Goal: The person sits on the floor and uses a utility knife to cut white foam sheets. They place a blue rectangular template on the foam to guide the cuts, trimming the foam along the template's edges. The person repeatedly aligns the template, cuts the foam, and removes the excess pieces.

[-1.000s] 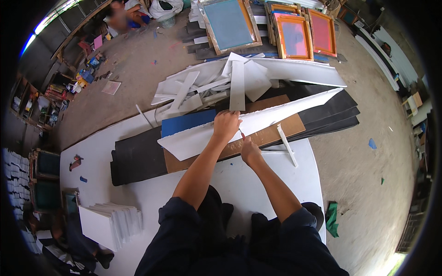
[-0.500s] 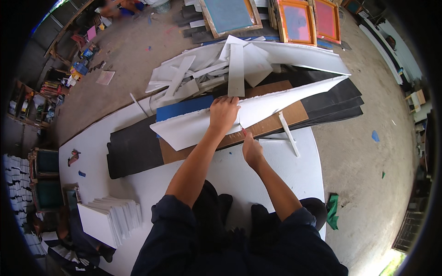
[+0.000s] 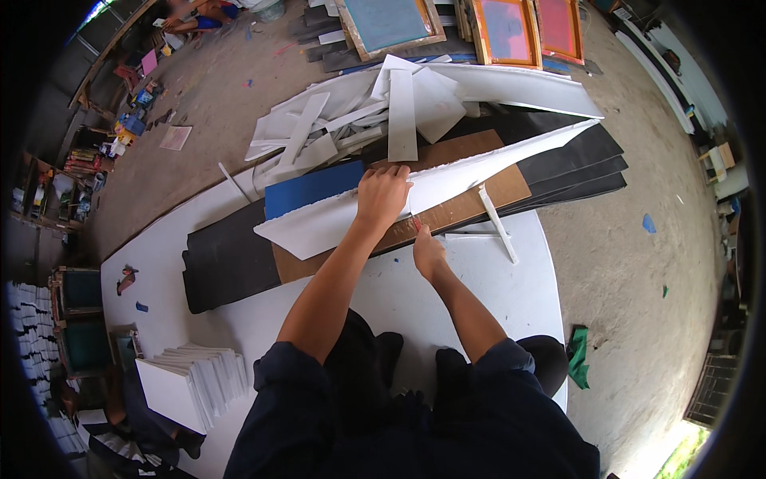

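Note:
My left hand (image 3: 384, 194) is closed over the upper edge of a long white foam sheet (image 3: 319, 222), fingers bent round it and pressing it down. Beneath the sheet lies a brown board (image 3: 511, 185), with a blue piece (image 3: 313, 188) at its left and black sheets (image 3: 231, 267) under it. In my right hand (image 3: 429, 255), just right of and nearer than the left, is a small red cutter (image 3: 416, 225). Its tip meets the sheet's near edge; the handle is mostly hidden in my fist.
White offcuts (image 3: 359, 120) are heaped beyond the boards. A narrow white strip (image 3: 499, 223) lies to the right. At near left stands a stack of white sheets (image 3: 187, 383) on the white surface (image 3: 199, 319). Framed screens (image 3: 503, 32) lean at the back. A person (image 3: 199, 17) is far left.
My right hand with the cutter has moved slightly left and toward me along the sheet's near edge. My left hand keeps its hold on the sheet. The whole view has shifted a little.

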A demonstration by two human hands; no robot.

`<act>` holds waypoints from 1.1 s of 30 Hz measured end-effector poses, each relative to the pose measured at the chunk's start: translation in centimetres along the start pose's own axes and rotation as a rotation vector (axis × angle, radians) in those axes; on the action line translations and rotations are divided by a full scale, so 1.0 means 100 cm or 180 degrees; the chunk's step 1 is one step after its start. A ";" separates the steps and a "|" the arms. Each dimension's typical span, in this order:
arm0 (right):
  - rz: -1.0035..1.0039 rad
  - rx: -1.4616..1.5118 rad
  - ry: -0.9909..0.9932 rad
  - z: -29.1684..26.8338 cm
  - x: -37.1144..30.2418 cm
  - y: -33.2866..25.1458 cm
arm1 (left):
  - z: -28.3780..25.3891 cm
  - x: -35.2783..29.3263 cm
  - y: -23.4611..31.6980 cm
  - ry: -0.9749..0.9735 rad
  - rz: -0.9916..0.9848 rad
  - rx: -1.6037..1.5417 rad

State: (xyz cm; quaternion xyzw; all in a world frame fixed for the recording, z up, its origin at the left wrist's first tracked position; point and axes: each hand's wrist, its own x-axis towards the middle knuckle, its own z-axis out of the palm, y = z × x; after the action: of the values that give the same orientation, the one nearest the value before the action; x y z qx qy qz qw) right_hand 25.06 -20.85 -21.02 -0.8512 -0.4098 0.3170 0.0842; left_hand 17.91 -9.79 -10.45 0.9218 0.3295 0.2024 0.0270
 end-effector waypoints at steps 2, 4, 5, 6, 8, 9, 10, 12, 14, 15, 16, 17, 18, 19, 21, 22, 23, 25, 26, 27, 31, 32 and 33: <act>-0.0112 0.0078 0.0218 0.019 0.004 0.013 | 0.001 -0.003 0.000 0.0060 0.0031 0.0008; -0.0284 0.0138 0.0275 0.027 0.004 0.024 | 0.004 -0.003 0.000 0.0285 0.0091 -0.0014; -0.0378 0.0170 0.0312 0.029 0.003 0.028 | 0.006 -0.002 0.001 0.0294 0.0065 0.0028; -0.0361 0.0101 0.0341 0.033 -0.002 0.034 | 0.008 -0.002 0.003 0.0303 0.0042 0.0067; -0.0347 -0.0056 0.0393 0.043 -0.016 0.049 | 0.011 -0.002 0.000 0.0289 -0.0030 0.0109; -0.0411 0.0010 0.0419 0.047 -0.022 0.055 | 0.010 -0.002 -0.004 0.0267 -0.0069 0.0106; -0.0463 0.0077 0.0476 0.048 -0.027 0.059 | 0.010 0.000 -0.006 0.0266 -0.0081 0.0091; -0.0454 0.0107 0.0422 0.045 -0.031 0.068 | 0.010 0.005 -0.008 0.0355 -0.0087 0.0140; -0.0339 0.0018 0.0159 0.035 -0.037 0.074 | 0.007 0.005 -0.010 0.0485 -0.0090 0.0224; -0.0253 0.0010 -0.0006 0.027 -0.038 0.077 | 0.005 0.004 -0.010 0.0580 -0.0074 0.0284; -0.0146 -0.0008 -0.0159 0.011 -0.038 0.080 | 0.006 0.003 -0.009 0.0681 -0.0053 0.0319; -0.0061 -0.0022 -0.0297 -0.007 -0.037 0.079 | 0.004 0.002 -0.010 0.0632 -0.0124 0.0340; 0.0120 0.0147 -0.0321 -0.023 -0.037 0.077 | 0.002 -0.002 -0.011 0.0578 -0.0197 0.0361; 0.0244 0.0311 -0.0318 -0.043 -0.038 0.078 | 0.004 -0.003 -0.011 0.0538 -0.0256 0.0356; 0.0223 0.0356 -0.0218 -0.080 -0.038 0.085 | 0.005 -0.009 -0.019 0.0087 -0.0485 0.0362; 0.0113 0.0239 -0.0085 -0.101 -0.037 0.089 | 0.001 -0.005 -0.021 -0.0096 -0.0573 0.0370; 0.0022 0.0426 0.0109 -0.123 -0.056 0.073 | -0.007 -0.011 -0.028 -0.0032 -0.0596 0.0335; -0.0209 0.0770 0.0272 -0.152 -0.054 0.067 | -0.028 -0.017 -0.034 0.0116 -0.0616 0.0220; -0.0334 0.1027 0.0331 -0.162 -0.054 0.070 | -0.039 -0.019 -0.033 0.0261 -0.0595 0.0129; -0.0592 0.1654 0.0404 -0.171 -0.052 0.069 | -0.052 -0.020 -0.033 0.0410 -0.0577 0.0044; -0.1205 0.1979 0.0828 -0.189 -0.053 0.037 | -0.111 -0.035 -0.033 0.0879 -0.0179 -0.0465; -0.1399 0.2341 0.0968 -0.189 -0.058 0.020 | -0.126 -0.036 -0.036 0.0984 -0.0024 -0.0580; -0.1475 0.2695 0.0964 -0.186 -0.059 0.003 | -0.136 -0.037 -0.039 0.0920 0.0226 -0.0733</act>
State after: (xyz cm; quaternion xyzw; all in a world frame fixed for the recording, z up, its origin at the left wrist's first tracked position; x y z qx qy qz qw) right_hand 33.83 -23.32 -3.82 -0.6655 -0.4067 0.3013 0.5485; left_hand 7.70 -10.19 0.00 0.8850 0.2719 0.3699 0.0775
